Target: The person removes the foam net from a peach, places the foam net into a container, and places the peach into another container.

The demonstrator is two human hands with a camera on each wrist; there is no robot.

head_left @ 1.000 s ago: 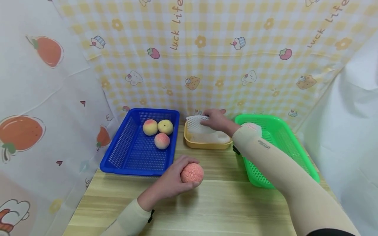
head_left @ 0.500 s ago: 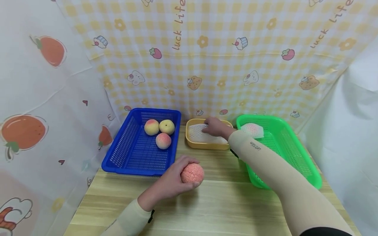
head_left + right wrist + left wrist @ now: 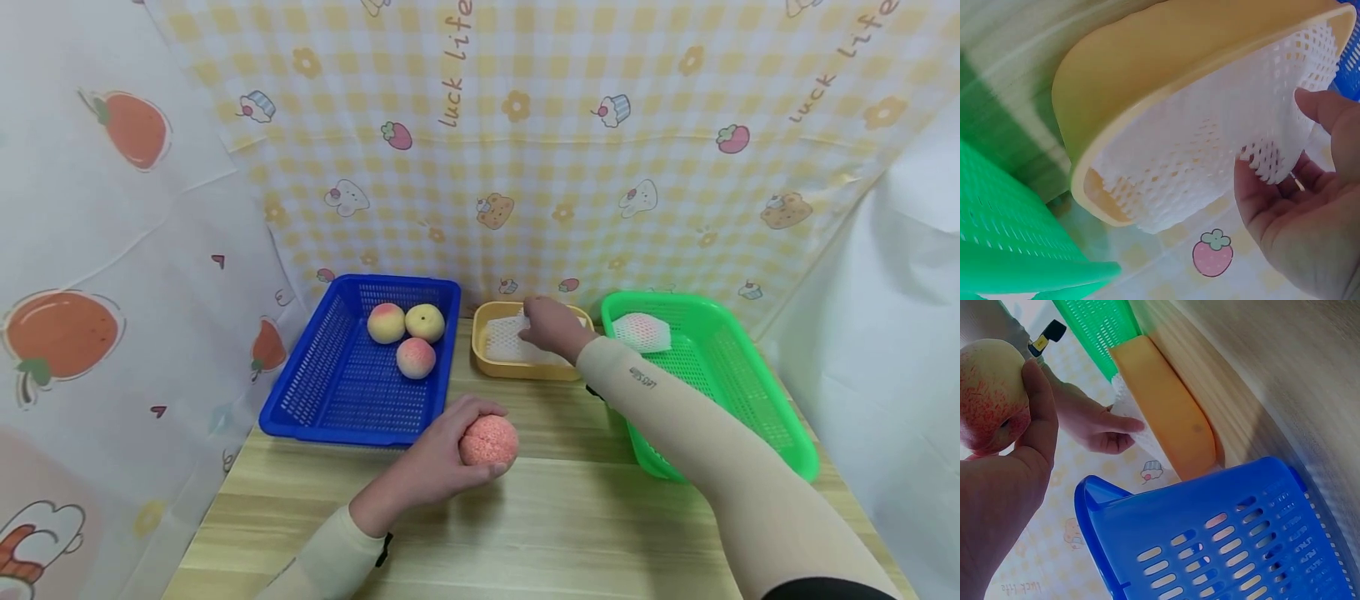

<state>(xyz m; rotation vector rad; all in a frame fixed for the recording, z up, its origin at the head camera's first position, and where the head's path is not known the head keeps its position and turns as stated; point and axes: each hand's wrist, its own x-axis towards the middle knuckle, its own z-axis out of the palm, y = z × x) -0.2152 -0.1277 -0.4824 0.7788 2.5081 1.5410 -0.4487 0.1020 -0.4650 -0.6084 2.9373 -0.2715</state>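
We see a round, pink-and-yellow peach [image 3: 489, 440] seated between thumb and fingers of the left hand [image 3: 444, 450], that grip clamped around it over the wood-grain surface [image 3: 570, 525]. Farther forward, the right hand [image 3: 553, 323] has its grip curled around the edge of a white foam mesh net [image 3: 1179, 156] in a rounded yellow tray [image 3: 517, 371]. Left of the tray, we find three round peaches [image 3: 416, 358] in a rectangular blue plastic basket [image 3: 348, 408]; right of it, a green plastic basket [image 3: 723, 383] holds a net-wrapped bundle [image 3: 645, 332].
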